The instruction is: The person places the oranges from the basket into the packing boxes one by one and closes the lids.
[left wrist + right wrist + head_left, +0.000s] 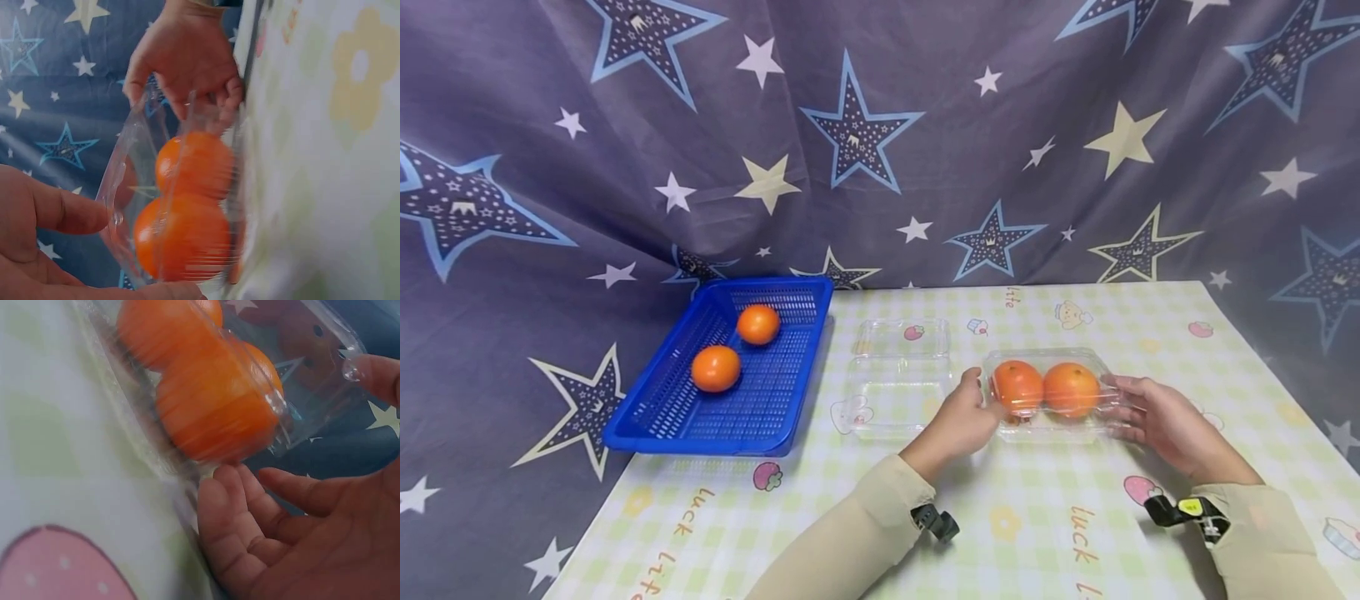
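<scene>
A see-through plastic clamshell box (1060,432) with two oranges, one on the left (1018,387) and one on the right (1072,389), is on the table between the hands. My left hand (962,418) holds its left end, thumb at the lid's edge and fingers low along the side. At the opposite end, my right hand (1172,427) has its thumb on a lid corner and its curled fingers by the base. Both wrist views show the lid (325,381) slanting up from the base, partly raised. Motion blurs the box's lower edge there.
Left of the held box lies a second see-through clamshell (898,367), its lid folded back. Farther left, a blue plastic basket (786,392) contains two more oranges (716,369). A checked cloth (1000,558) covers the table, and a star-patterned curtain (925,225) hangs behind.
</scene>
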`<action>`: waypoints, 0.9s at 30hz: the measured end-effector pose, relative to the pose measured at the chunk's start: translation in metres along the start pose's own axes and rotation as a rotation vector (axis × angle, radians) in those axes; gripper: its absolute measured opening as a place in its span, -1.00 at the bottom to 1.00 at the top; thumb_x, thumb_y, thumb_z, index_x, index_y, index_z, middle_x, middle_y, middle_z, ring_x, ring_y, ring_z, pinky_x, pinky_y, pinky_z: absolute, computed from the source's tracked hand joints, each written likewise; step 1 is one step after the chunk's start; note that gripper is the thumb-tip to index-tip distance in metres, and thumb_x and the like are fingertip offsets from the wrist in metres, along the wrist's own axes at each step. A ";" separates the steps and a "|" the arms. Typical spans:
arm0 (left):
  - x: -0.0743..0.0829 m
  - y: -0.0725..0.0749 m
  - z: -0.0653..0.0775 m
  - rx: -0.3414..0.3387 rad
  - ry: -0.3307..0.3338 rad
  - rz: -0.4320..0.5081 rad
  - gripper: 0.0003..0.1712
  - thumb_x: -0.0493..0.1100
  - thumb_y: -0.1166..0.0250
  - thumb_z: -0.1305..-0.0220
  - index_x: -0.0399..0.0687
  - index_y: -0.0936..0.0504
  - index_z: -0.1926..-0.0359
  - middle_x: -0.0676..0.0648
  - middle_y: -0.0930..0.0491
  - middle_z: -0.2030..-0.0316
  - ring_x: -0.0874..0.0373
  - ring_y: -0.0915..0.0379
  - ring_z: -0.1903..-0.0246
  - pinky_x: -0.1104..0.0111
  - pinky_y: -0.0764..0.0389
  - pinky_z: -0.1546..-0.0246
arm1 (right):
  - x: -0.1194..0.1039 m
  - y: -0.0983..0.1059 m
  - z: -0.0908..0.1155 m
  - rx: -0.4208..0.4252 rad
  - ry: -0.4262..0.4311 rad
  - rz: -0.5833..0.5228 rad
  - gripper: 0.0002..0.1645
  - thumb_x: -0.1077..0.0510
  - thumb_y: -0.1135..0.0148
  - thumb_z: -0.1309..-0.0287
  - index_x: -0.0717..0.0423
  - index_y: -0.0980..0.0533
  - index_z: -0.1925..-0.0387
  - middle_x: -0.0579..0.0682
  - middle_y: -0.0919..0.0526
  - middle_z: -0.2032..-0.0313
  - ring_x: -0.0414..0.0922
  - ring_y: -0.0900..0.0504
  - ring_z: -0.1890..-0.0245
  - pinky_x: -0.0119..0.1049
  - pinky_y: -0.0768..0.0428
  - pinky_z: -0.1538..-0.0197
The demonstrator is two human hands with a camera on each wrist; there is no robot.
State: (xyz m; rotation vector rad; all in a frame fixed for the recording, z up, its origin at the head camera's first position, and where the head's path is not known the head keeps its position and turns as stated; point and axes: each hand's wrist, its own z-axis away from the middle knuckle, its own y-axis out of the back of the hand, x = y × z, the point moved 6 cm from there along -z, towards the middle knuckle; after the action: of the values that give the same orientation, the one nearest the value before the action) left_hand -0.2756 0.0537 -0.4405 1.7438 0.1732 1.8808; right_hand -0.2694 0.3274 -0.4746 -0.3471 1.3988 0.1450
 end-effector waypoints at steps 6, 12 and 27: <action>-0.003 -0.012 0.002 0.000 -0.015 0.077 -0.11 -0.14 -0.11 -0.40 -0.39 0.03 -0.59 -0.36 -0.33 -0.46 -0.17 -0.22 -0.50 0.02 -0.23 -0.52 | -0.001 0.000 0.003 -0.008 0.019 0.043 -0.65 0.11 0.12 -0.61 -0.25 -0.60 -0.06 -0.17 -0.74 0.02 -0.20 -0.74 0.11 -0.24 -0.73 0.05; -0.006 -0.018 0.004 0.025 0.000 0.188 -0.14 -0.23 -0.10 -0.34 -0.37 -0.02 -0.58 -0.31 -0.42 -0.41 -0.13 -0.24 -0.49 0.02 -0.18 -0.54 | 0.000 0.001 0.005 0.030 -0.028 0.100 -0.71 0.11 0.07 -0.58 -0.14 -0.55 -0.10 -0.13 -0.69 0.20 -0.19 -0.67 0.31 -0.24 -0.73 0.17; -0.016 -0.023 0.004 0.057 0.002 0.180 -0.35 -0.13 -0.10 -0.48 -0.29 -0.24 -0.47 -0.18 -0.50 -0.29 -0.01 -0.37 -0.37 0.05 -0.30 -0.47 | 0.007 0.004 0.004 0.030 -0.011 0.104 -0.79 0.20 0.01 -0.55 0.25 -0.33 -0.06 -0.09 -0.60 0.32 -0.18 -0.66 0.41 -0.21 -0.76 0.24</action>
State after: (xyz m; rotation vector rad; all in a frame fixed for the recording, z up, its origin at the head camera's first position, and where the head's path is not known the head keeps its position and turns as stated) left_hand -0.2650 0.0643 -0.4651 1.8492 0.0733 2.0231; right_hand -0.2657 0.3321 -0.4812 -0.2483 1.4068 0.2104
